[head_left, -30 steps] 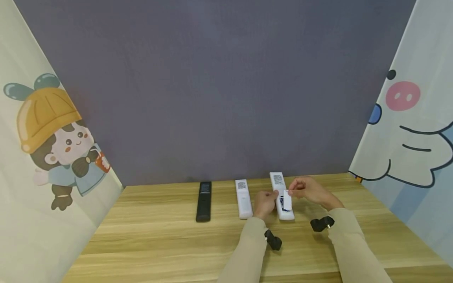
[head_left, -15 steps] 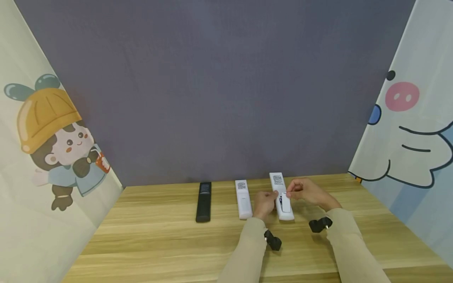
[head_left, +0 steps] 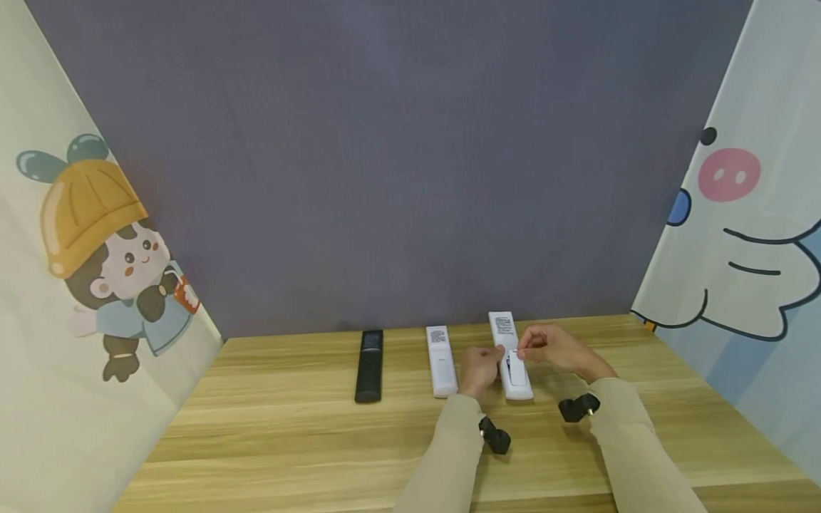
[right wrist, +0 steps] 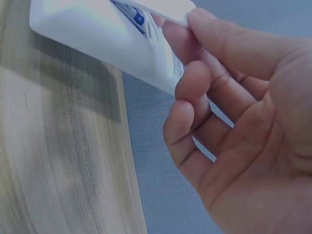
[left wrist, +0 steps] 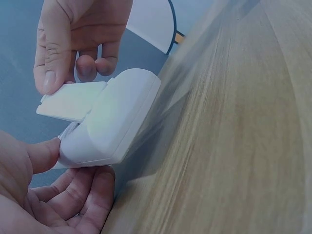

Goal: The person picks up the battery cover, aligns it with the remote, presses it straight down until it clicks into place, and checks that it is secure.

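A white remote control lies back side up near the table's far edge, its printed label at the far end. My left hand grips its left side, thumb on top and fingers curled against the underside in the left wrist view. Between thumb and forefinger, my right hand pinches the far end of the white battery cover. The cover's near end meets the remote while the pinched end stands raised at a tilt. Under it, a blue-and-white battery shows in the compartment in the right wrist view.
A second white remote lies label side up left of my left hand. Farther left is a black remote. The wooden table ends against a grey backdrop, with printed curtains at both sides.
My right hand has brought the battery cover down and left over the remote's compartment, so less of the opening shows. My left hand keeps its hold on the remote.
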The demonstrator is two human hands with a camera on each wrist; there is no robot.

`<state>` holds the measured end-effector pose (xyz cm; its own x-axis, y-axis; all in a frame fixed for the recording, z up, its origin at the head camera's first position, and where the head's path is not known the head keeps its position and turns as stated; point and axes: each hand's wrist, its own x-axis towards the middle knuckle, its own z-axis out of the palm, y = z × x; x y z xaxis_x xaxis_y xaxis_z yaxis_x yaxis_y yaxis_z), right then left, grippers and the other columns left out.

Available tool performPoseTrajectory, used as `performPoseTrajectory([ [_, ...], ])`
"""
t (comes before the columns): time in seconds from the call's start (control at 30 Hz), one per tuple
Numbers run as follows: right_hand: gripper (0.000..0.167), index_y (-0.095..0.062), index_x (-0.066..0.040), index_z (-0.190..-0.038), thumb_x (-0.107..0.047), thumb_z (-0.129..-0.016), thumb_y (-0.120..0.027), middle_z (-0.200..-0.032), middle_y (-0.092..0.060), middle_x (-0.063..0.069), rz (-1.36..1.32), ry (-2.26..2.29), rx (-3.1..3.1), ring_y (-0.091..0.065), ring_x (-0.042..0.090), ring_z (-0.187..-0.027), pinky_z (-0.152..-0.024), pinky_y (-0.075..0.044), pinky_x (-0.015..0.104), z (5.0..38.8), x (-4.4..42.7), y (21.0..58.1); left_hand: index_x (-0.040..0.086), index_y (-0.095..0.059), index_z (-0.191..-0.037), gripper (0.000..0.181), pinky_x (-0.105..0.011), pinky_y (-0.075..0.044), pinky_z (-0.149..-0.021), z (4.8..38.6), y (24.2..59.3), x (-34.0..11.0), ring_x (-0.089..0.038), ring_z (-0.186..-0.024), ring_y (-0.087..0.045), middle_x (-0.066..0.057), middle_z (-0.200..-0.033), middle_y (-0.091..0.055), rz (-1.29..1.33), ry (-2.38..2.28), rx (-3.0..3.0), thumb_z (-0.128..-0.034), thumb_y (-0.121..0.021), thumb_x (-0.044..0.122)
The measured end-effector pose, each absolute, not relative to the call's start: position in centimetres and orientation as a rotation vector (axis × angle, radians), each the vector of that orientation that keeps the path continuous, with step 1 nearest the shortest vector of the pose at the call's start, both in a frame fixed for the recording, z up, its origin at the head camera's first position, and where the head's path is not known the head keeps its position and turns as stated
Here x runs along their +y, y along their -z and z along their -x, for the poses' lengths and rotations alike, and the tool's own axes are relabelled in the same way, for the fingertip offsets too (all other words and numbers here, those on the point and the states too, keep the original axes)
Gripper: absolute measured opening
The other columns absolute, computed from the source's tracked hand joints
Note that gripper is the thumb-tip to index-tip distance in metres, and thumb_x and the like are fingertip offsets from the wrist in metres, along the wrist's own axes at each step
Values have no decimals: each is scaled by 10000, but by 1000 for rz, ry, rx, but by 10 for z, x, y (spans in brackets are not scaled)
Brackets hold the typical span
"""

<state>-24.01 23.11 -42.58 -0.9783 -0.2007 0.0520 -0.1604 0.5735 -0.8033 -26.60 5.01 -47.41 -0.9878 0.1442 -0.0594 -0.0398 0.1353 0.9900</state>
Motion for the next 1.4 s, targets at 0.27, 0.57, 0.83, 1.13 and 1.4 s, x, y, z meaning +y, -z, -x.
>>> performPoseTrajectory([
  [0.27, 148, -646, 37, -980, -85, -940, -719, -878, -703, 74, 378, 1410, 2737, -648, 157, -818, -740, -537, 264, 241, 228, 426, 20, -776, -932, 286, -231, -448, -597, 267, 474, 49, -118, -691, -592, -22, -772, -697, -111, -1968, 2269, -989, -678, 283],
  [0.57, 130, -644, 43, -951, -59, -927, -721, -859, -690, 57, 417, 1405, 2744, -650, 172, -813, -745, -561, 311, 242, 225, 427, 32, -775, -947, 275, -238, -450, -623, 268, 474, 50, -116, -725, -585, -13, -805, -695, -87, -1955, 2272, -979, -689, 291],
  [0.83, 116, -651, 23, -934, -62, -915, -727, -846, -667, 83, 419, 1361, 2779, -600, 134, -772, -711, -507, 298, 244, 225, 430, 32, -778, -945, 262, -238, -446, -628, 268, 473, 51, -115, -731, -578, -6, -810, -688, -78, -1973, 2263, -973, -700, 281],
  [1.13, 98, -656, 18, -917, -52, -909, -724, -827, -649, 50, 430, 1339, 2804, -569, 105, -748, -681, -474, 247, 245, 224, 433, 31, -786, -946, 263, -235, -446, -624, 269, 474, 50, -111, -725, -575, -12, -812, -697, -101, -1967, 2286, -968, -708, 281],
  [1.4, 47, -664, 8, -920, -30, -918, -693, -819, -624, 56, 426, 1307, 2827, -543, 109, -727, -653, -459, 245, 245, 224, 435, 35, -786, -953, 270, -239, -447, -625, 269, 476, 49, -112, -730, -581, -15, -822, -706, -112, -1955, 2294, -972, -702, 291],
])
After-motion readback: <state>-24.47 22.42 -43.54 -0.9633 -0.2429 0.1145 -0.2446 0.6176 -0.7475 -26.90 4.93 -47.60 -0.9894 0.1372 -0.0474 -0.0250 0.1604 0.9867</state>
